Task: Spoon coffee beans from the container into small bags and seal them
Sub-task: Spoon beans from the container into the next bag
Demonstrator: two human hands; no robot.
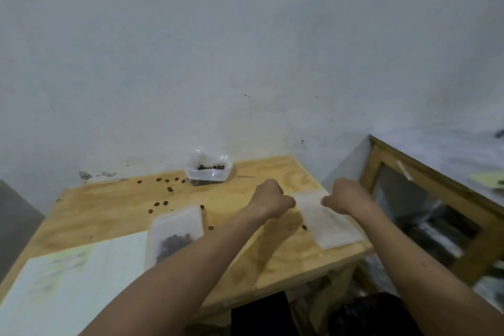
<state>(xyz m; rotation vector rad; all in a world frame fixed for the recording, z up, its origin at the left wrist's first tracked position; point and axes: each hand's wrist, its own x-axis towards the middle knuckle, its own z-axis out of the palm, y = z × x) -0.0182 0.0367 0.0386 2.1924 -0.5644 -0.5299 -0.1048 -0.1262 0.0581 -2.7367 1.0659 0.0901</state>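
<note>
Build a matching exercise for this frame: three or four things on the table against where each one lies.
Things:
1. container
2. filled bag
3. empty bag
4. white sheet

Places:
A. near left corner of the table
B. far edge, by the wall
C. right side, top edge pinched by left hand and right hand
D. centre left, beans inside

Pairs: 1-B, 2-D, 3-C, 4-A

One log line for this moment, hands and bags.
left hand: pinches empty bag | right hand: pinches same bag | filled bag: flat on table | beans: spilled
</note>
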